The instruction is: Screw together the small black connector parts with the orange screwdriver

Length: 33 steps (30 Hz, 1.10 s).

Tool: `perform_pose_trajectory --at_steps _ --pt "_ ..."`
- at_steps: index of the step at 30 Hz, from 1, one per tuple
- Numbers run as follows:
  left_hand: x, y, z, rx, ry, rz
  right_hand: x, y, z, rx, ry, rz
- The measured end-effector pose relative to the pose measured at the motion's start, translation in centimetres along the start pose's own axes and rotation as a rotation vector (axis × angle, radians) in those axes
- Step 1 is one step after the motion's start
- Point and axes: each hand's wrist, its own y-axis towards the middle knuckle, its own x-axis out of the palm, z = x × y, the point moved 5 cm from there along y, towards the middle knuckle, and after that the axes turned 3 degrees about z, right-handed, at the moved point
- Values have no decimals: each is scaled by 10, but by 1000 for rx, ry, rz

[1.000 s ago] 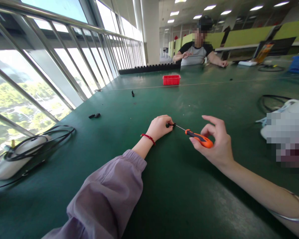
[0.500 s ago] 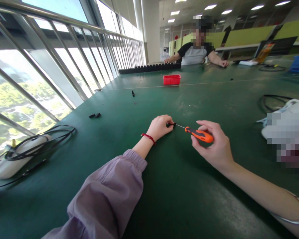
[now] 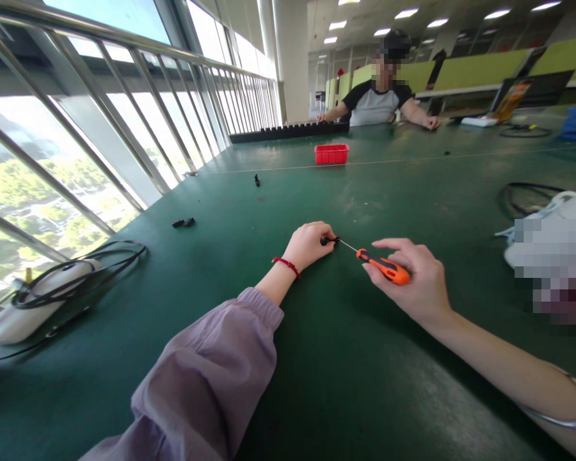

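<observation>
left hand point(image 3: 308, 244) fingers pinching tiny black part point(image 3: 324, 241) on table point(image 3: 345, 384) | right hand point(image 3: 415, 282) fingers gripping orange screwdriver point(image 3: 383, 266), tip at the part | I reckon the tip could slip off and jab the pinching fingers, that part's tiny

Single head-worn view, looking forward and down across green table point(image 3: 317, 384), close over both forearms, far end perhaps distorted.

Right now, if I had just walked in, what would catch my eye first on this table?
Probably the orange-handled screwdriver in the right hand, its thin tip meeting a small black part pinched in the left hand near the middle of the green table. Next, the red tray farther back, and a person seated at the far end.
</observation>
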Motion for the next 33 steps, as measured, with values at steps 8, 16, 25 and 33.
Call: perform_pose_trajectory --at_steps 8,16,25,33 --pt "0 0 0 -4 10 -3 -1 -1 2 15 48 5" --pt "1 0 -1 4 8 3 -2 0 0 -4 64 40" --pt "0 0 -1 -7 10 -1 -1 0 4 32 102 28" --pt "0 0 0 -11 19 -4 0 0 2 30 107 22"
